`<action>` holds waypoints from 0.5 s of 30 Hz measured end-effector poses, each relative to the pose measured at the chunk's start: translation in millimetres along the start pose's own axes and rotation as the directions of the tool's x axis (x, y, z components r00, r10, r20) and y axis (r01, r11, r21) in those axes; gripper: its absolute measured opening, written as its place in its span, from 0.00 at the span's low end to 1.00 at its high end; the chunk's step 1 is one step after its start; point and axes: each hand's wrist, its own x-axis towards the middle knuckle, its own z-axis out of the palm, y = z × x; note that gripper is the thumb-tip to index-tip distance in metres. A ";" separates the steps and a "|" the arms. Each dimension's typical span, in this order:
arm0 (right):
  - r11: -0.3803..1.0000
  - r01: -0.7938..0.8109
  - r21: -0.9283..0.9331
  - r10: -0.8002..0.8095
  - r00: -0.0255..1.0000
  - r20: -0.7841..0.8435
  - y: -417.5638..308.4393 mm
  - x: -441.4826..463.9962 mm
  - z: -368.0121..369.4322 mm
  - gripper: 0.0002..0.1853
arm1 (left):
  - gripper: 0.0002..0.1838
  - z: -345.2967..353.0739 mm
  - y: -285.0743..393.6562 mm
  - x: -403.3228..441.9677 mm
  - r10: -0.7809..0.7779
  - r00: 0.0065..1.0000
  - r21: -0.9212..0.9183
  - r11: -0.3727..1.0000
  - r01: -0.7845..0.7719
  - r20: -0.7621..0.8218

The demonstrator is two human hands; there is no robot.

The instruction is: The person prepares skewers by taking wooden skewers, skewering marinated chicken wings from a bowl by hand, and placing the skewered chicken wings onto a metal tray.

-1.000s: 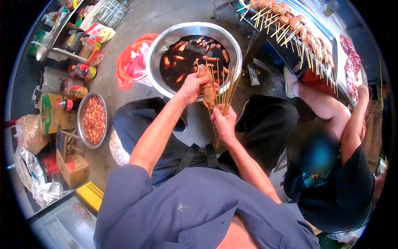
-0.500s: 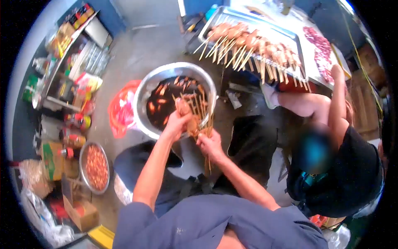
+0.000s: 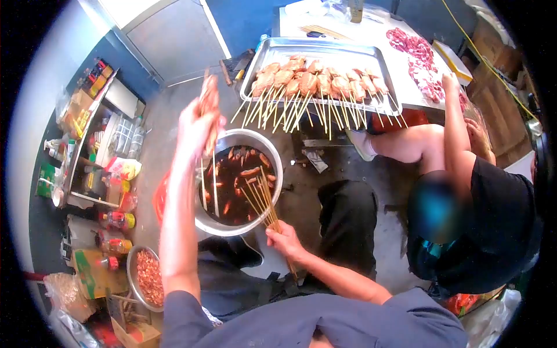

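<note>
My left hand (image 3: 194, 124) is closed around skewered meat (image 3: 209, 95), lifted above the upper left of a big metal bowl (image 3: 275, 153). Two thin sticks hang below that hand, over the dark liquid (image 3: 235, 203) in which several pieces of meat float. In my right hand (image 3: 284, 238) a fanned bundle of bamboo skewers (image 3: 260, 200) is gripped, with its upper ends over the bowl's near right edge. To the upper right, a metal tray (image 3: 333, 46) holds rows of meat skewers (image 3: 308, 84), their sticks jutting over its front edge.
A white table (image 3: 377, 23) bears the tray and a spread of red raw meat (image 3: 420, 61). At right sits another person (image 3: 476, 226) in black, one arm reaching toward that meat. A smaller bowl of meat pieces (image 3: 149, 275) and a loaded shelf (image 3: 93, 139) stand on the left.
My left hand has risen up and left from the bowl with the skewered meat. My right hand keeps the skewers and sits slightly lower. The view has shifted, showing more of the table and door.
</note>
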 end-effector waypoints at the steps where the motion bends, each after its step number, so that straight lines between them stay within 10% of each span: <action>1: 1.000 -0.001 0.005 0.001 1.000 -0.001 -0.8 -0.7 0.5 0.08 | 0.13 12.3 26.0 11.3 -0.019 0.995 0.128 0.992 0.006 0.098; 6: 0.991 -0.117 -0.058 0.119 0.992 0.033 2.9 0.1 3.8 0.07 | 0.17 90.2 41.7 111.2 0.214 0.943 0.756 0.564 -0.334 0.257; 13: 0.992 -0.057 -0.110 0.050 0.996 -0.071 3.5 6.9 -4.5 0.08 | 0.29 143.8 21.6 138.6 0.012 0.852 0.738 0.494 -0.460 0.523; 15: 0.997 -0.021 -0.069 0.016 0.997 -0.073 28.0 16.3 -15.3 0.08 | 0.27 127.7 26.8 137.6 0.234 0.818 0.702 0.424 -0.572 0.525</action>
